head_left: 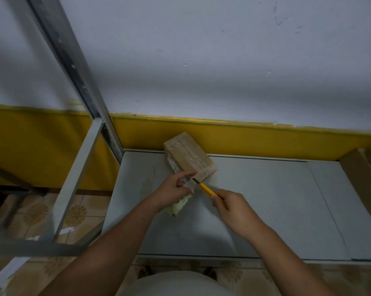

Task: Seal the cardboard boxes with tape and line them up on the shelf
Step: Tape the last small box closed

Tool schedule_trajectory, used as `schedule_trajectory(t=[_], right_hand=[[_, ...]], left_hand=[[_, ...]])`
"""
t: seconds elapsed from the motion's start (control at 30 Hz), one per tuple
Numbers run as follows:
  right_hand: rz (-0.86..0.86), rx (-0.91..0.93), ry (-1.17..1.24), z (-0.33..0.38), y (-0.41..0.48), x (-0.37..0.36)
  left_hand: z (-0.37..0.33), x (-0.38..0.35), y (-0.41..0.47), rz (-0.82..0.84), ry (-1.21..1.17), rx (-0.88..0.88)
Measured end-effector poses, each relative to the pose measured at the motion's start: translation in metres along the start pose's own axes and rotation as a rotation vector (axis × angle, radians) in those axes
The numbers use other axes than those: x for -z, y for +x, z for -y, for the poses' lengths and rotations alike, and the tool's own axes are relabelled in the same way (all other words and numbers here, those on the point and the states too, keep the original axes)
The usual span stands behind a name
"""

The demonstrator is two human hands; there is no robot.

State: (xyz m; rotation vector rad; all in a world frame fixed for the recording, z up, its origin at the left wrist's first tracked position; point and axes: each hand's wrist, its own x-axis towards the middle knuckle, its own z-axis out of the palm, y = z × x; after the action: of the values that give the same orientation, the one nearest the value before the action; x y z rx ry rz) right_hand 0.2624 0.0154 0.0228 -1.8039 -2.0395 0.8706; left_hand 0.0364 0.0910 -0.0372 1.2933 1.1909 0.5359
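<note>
A small brown cardboard box (189, 157) with clear tape along its top lies on the grey shelf board (265, 199), close to the back wall. My left hand (171, 190) holds a roll of clear tape (179, 207) just in front of the box, and a strip of tape runs from the roll to the box's near end. My right hand (231, 207) grips a yellow utility knife (209, 191), its blade at the tape strip by the box's near corner.
Another cardboard box (363, 180) stands at the shelf's right edge, partly cut off. A grey metal shelf upright (71, 67) and frame bars rise at the left. The tiled floor (77, 212) shows below, and a yellow wall band (265, 139) runs behind the shelf.
</note>
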Motion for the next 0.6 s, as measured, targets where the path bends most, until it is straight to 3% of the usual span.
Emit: schedule_trajectory(t=[0.6], right_hand=[[0.373, -0.196, -0.436, 0.067, 0.061, 0.016]], left_hand=[[-0.019, 0.003, -0.004, -0.039, 0.223, 0.013]])
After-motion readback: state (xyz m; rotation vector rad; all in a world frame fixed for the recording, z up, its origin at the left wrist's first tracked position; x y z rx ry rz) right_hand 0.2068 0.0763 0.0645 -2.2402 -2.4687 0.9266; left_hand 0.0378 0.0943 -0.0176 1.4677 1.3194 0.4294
